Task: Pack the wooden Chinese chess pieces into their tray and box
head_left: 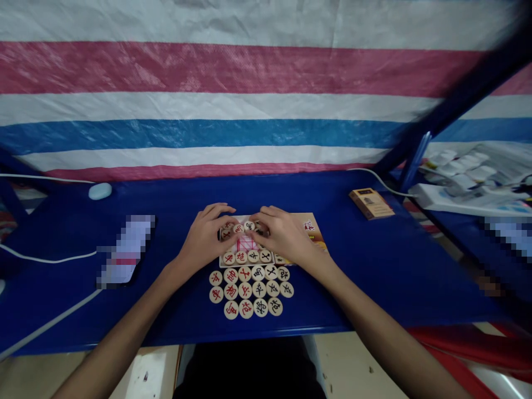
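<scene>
My left hand [208, 233] curls around red-marked Chinese chess pieces [238, 229] at the far side of a shallow white tray [245, 265]. From the other side my right hand [282, 233] closes its thumb and fingers on black-marked Chinese chess pieces [249, 226]. My fingers partly cover these pieces. Pink grid lines [246, 244] show on the tray's floor. Along its near side lies a row of pieces, red [229, 257] and black [265, 255]. In front of the tray, several more pieces [245, 291] lie in rows on the blue table, red at left, black at right.
A printed cardboard box [310, 224] is partly under my right hand. A phone [127, 252] with cables lies at left, near a pale mouse-like object [100, 191]. Back right are a small brown box [371, 203] and a power strip [465, 202]. Striped sheeting [249, 72] hangs behind.
</scene>
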A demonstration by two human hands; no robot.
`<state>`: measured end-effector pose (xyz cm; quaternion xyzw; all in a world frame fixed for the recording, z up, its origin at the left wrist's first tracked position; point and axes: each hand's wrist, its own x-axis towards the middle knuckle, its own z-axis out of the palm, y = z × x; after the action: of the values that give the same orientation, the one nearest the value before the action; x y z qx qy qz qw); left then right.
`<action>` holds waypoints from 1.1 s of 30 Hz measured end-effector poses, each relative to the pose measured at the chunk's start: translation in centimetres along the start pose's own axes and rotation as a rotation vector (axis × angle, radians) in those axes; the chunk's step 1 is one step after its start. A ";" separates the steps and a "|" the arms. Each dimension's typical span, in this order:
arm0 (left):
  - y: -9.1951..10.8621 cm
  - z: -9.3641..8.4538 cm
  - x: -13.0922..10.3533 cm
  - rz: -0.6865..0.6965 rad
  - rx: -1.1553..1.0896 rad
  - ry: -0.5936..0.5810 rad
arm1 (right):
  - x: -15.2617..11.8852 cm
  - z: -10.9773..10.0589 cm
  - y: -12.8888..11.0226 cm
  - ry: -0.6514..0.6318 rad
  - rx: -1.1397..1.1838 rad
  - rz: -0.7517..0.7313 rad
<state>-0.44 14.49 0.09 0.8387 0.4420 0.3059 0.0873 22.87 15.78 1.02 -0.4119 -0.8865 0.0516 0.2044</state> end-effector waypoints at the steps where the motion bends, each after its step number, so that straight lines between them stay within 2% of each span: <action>1: 0.2 -0.3 0.1 0.003 -0.001 0.026 | -0.1 -0.3 -0.2 0.029 0.020 0.009; 4: 1.0 -1.4 0.0 -0.013 -0.013 0.141 | -1.1 -1.2 -1.2 0.178 0.113 0.068; 6: 1.7 -2.1 -0.9 -0.049 -0.020 0.224 | -3.0 -1.4 -2.1 0.306 0.148 0.129; 9: 2.7 -2.7 -3.9 -0.102 0.014 0.296 | -7.1 -1.1 -3.3 0.474 0.150 0.231; 12: 3.3 -2.9 -7.9 -0.138 0.075 0.319 | -11.2 -0.9 -4.3 0.541 0.153 0.371; 15: 3.7 -3.2 -10.9 -0.182 0.107 0.335 | -13.7 -0.9 -4.8 0.506 0.154 0.391; 17: 3.9 -3.3 -11.8 -0.191 0.119 0.303 | -14.3 -0.8 -4.9 0.444 0.156 0.369; 22: 4.0 -3.2 -11.6 -0.095 0.181 0.174 | -14.2 0.0 -4.6 0.352 0.099 0.346; 29: 4.3 -3.3 -11.3 -0.046 0.169 0.098 | -14.4 0.2 -4.4 0.340 0.100 0.267; 33: 4.5 -3.4 -11.2 -0.022 0.145 0.097 | -14.5 0.0 -4.4 0.339 0.130 0.263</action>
<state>-4.07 2.47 -0.21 0.8223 0.4758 0.3122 0.0082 28.09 1.98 -2.43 -0.5128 -0.7728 0.0647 0.3682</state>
